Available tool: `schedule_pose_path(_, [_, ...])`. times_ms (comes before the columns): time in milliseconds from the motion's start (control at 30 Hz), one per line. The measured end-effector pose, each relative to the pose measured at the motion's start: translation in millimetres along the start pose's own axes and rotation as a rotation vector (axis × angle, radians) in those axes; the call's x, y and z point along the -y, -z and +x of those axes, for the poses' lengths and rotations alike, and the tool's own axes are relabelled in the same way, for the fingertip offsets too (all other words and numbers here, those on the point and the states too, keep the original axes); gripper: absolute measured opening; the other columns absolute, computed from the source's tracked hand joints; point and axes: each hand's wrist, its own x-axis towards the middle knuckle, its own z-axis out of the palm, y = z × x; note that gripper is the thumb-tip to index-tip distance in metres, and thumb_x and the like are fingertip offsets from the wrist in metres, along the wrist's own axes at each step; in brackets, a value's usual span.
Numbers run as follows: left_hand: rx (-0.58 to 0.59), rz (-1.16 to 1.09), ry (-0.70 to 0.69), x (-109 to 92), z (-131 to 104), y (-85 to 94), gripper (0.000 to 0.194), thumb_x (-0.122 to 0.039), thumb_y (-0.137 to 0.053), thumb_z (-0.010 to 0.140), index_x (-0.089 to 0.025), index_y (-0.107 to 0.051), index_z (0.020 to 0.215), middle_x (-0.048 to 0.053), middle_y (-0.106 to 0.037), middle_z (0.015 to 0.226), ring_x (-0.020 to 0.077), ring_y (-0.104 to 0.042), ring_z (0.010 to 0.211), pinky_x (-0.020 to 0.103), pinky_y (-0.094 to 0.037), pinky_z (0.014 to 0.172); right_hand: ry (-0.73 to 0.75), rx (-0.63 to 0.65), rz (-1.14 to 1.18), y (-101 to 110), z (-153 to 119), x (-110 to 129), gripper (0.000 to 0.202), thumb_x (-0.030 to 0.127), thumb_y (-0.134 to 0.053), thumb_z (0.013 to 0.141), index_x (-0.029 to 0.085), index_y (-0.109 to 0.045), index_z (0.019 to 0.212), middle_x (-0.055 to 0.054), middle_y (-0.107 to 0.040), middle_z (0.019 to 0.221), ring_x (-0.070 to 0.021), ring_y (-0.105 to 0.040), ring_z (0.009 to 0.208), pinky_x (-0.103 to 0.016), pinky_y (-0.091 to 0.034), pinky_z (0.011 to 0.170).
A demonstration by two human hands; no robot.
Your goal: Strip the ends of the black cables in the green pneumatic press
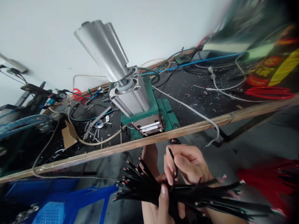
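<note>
A bundle of black cables [142,186] lies across my left hand [162,203], whose thumb and fingers are closed around its middle. Cut ends with small red, green and white wire tips fan out at both sides. Above the bundle, my right hand [190,163] pinches a thin black strand [172,154] between thumb and fingers. The strand's tip points up, and its lower part curves down to the bundle. Whether it is a cable or a tie, I cannot tell.
A green-based pneumatic press [135,96] stands at the edge of the workbench [184,93], among hoses, cables and scraps. A cardboard piece [69,135] lies left. Below are a blue plastic stool [93,196] and something red [259,180], blurred. Black-and-red packaging [266,71] stands right.
</note>
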Motion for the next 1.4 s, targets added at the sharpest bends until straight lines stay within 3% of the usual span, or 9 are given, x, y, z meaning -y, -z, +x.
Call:
schedule_pose_path(133, [-0.086,0.036,-0.025,-4,-2,-9.4,0.053,-0.064,-0.100,0.079,-0.015,-0.082,0.088,0.008,-0.080,0.080,0.0122,-0.061,0.044,0.019,-0.040,0.032,-0.096,0.076,0.056,13,-10,5,0.063,0.079,-0.070,0.100,0.024,-0.070,0.069,-0.004,-0.066,0.059,-0.0201,-0.064,0.054,-0.034,-0.052,0.058])
schedule_pose_path(300, [-0.126,0.094,-0.022,-2,-9,-16.0,0.048,-0.056,-0.102,0.078,-0.018,-0.081,0.099,0.009,-0.083,0.093,0.0098,-0.059,0.046,0.017,-0.041,0.033,-0.188,0.021,0.235,16,1,11,0.070,0.084,-0.058,0.102,0.024,-0.071,0.070,-0.002,-0.062,0.062,-0.0199,-0.064,0.061,-0.032,-0.053,0.059])
schedule_pose_path(400, [-0.102,0.137,0.002,1,-13,-15.8,0.046,-0.057,-0.098,0.083,-0.020,-0.080,0.104,0.002,-0.075,0.074,0.0084,-0.049,0.035,0.023,-0.050,0.037,-0.188,-0.001,0.084,12,9,19,0.054,0.072,-0.075,0.099,0.021,-0.080,0.083,-0.004,-0.069,0.072,-0.0179,-0.064,0.068,-0.029,-0.052,0.064])
schedule_pose_path(533, [-0.075,0.114,0.019,0,-13,-18.9,0.067,-0.053,-0.099,0.083,-0.025,-0.075,0.138,-0.003,-0.070,0.066,0.0120,-0.046,0.030,0.028,-0.051,0.038,-0.346,0.104,-0.101,8,11,33,0.029,0.052,-0.085,0.096,0.023,-0.081,0.095,-0.001,-0.072,0.075,-0.0168,-0.064,0.067,-0.026,-0.047,0.059])
schedule_pose_path(700, [-0.086,0.055,0.047,-2,-13,-21.7,0.089,-0.049,-0.103,0.078,-0.025,-0.064,0.155,0.004,-0.083,0.089,0.0094,-0.053,0.035,0.020,-0.040,0.033,-0.413,0.145,-0.048,4,11,26,0.026,0.047,-0.080,0.095,0.023,-0.071,0.088,0.004,-0.061,0.062,-0.0139,-0.053,0.055,-0.025,-0.039,0.051])
schedule_pose_path(800, [-0.097,0.031,0.059,-2,-14,-18.1,0.083,-0.049,-0.104,0.074,-0.020,-0.069,0.144,0.008,-0.084,0.097,0.0090,-0.058,0.039,0.018,-0.041,0.033,-0.440,0.105,0.079,-3,14,14,0.034,0.051,-0.074,0.096,0.023,-0.064,0.079,0.005,-0.053,0.058,-0.0119,-0.044,0.047,-0.026,-0.030,0.044])
schedule_pose_path(1033, [0.009,-0.022,0.109,2,-14,-8.2,0.060,-0.053,-0.103,0.077,-0.017,-0.077,0.117,0.009,-0.081,0.081,0.0150,-0.062,0.041,0.021,-0.046,0.033,-0.150,-0.174,-0.156,-28,35,21,0.042,0.050,-0.072,0.104,0.021,-0.063,0.075,0.002,-0.058,0.065,-0.0130,-0.050,0.059,-0.026,-0.040,0.056])
schedule_pose_path(1267, [0.058,-0.054,0.157,6,-3,-3.6,0.050,-0.060,-0.101,0.077,-0.018,-0.076,0.088,0.007,-0.078,0.077,0.0110,-0.057,0.041,0.020,-0.043,0.032,-0.099,-0.317,-0.286,-39,49,15,0.045,0.041,-0.068,0.109,0.021,-0.066,0.069,0.001,-0.069,0.061,-0.0120,-0.061,0.058,-0.023,-0.050,0.060])
schedule_pose_path(1400, [0.025,-0.070,0.199,-12,-4,-6.7,0.051,-0.057,-0.104,0.075,-0.021,-0.074,0.096,-0.002,-0.071,0.063,0.0072,-0.044,0.032,0.021,-0.043,0.034,-0.138,-0.389,-0.304,-47,54,16,0.043,0.038,-0.070,0.107,0.022,-0.066,0.067,-0.001,-0.075,0.064,-0.0131,-0.067,0.057,-0.022,-0.052,0.055])
